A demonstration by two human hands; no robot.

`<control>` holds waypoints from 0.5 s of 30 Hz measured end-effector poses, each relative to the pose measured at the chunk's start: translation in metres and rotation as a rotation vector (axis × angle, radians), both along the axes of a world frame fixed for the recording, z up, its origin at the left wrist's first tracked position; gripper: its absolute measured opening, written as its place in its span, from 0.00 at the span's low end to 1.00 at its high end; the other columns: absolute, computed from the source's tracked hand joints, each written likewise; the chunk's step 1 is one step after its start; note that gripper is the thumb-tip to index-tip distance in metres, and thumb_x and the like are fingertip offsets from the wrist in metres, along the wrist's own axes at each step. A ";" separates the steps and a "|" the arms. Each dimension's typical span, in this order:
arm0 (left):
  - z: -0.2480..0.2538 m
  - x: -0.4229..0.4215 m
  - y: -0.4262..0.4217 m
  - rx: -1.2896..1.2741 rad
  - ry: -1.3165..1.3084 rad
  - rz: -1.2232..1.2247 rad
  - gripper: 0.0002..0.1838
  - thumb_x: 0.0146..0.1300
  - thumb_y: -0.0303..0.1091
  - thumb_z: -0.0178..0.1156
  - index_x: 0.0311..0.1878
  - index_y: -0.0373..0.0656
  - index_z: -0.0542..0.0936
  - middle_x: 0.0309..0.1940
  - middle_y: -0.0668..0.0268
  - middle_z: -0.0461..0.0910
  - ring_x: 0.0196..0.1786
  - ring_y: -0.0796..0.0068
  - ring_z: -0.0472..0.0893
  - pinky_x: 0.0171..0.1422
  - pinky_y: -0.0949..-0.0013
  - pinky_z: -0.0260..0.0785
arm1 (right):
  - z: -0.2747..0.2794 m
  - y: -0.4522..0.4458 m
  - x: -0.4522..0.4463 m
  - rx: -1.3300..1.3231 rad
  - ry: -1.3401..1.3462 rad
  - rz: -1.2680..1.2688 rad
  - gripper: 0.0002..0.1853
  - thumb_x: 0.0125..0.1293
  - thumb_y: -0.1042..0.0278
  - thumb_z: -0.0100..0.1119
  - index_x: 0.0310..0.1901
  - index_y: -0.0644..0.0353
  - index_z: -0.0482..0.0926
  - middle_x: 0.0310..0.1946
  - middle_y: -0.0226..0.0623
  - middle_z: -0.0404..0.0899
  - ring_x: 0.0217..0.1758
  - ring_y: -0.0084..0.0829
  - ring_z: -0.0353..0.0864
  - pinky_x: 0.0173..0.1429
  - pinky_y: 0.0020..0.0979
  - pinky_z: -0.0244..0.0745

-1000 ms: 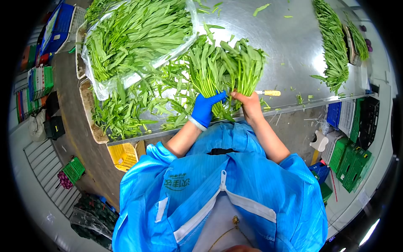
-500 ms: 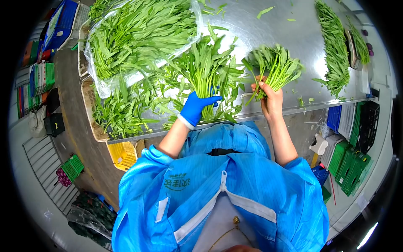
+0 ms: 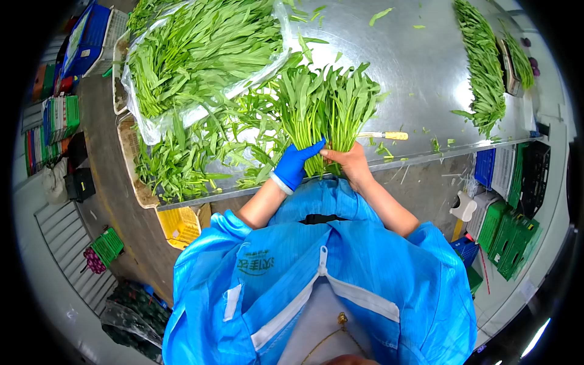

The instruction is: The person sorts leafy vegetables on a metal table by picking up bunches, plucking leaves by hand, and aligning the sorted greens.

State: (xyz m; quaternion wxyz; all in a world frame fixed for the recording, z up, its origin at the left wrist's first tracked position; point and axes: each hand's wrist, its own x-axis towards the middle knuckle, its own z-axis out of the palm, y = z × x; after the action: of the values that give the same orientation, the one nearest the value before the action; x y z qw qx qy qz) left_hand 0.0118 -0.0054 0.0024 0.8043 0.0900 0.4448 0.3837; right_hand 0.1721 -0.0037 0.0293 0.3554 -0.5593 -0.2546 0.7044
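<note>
My left hand (image 3: 291, 166), in a blue glove, is closed round the stems of a bunch of water spinach (image 3: 303, 106). Bare and close beside it, my right hand (image 3: 354, 163) grips a second bunch of water spinach (image 3: 348, 109) by its stems. The two bunches touch side by side, leaves pointing away from me, above the table's near edge. My thumbs meet in front of the stems. Right of the bunches lies a knife with a yellow handle (image 3: 396, 135); its blade is partly hidden behind the leaves.
A large heap of water spinach (image 3: 207, 55) lies on clear plastic at the left. Loose stems and leaves (image 3: 182, 164) spread below it. A row of greens (image 3: 483, 73) lies at the right of the metal table (image 3: 420, 91). A yellow crate (image 3: 179, 225) stands below the edge.
My right hand has moved left with its bunch, bringing it against the bunch in my left hand. The knife's yellow handle now shows where the right hand was.
</note>
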 end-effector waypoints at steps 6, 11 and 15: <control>-0.006 -0.013 0.003 -0.005 -0.036 -0.005 0.18 0.63 0.35 0.63 0.53 0.37 0.77 0.43 0.63 0.82 0.38 0.75 0.79 0.44 0.71 0.72 | 0.000 0.009 0.009 0.036 -0.036 -0.161 0.10 0.55 0.78 0.68 0.38 0.63 0.78 0.30 0.32 0.81 0.31 0.24 0.78 0.38 0.26 0.73; -0.003 -0.020 0.002 0.086 -0.019 -0.023 0.16 0.62 0.32 0.63 0.51 0.36 0.77 0.45 0.61 0.81 0.36 0.75 0.78 0.42 0.71 0.72 | -0.006 0.022 0.030 0.117 0.001 -0.448 0.09 0.57 0.79 0.64 0.39 0.64 0.78 0.33 0.34 0.81 0.35 0.25 0.79 0.42 0.27 0.73; 0.012 -0.023 0.007 0.192 0.141 -0.078 0.16 0.61 0.28 0.63 0.52 0.36 0.77 0.48 0.61 0.81 0.37 0.77 0.78 0.42 0.72 0.72 | 0.014 0.027 0.040 0.158 -0.001 -0.178 0.08 0.60 0.78 0.62 0.41 0.66 0.77 0.35 0.38 0.81 0.39 0.29 0.81 0.47 0.29 0.74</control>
State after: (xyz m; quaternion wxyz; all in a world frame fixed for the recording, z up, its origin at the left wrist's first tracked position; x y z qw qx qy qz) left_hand -0.0112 0.0017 0.0140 0.7729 0.2107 0.4577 0.3857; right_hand 0.2121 0.0233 0.0432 0.4594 -0.5505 -0.2587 0.6473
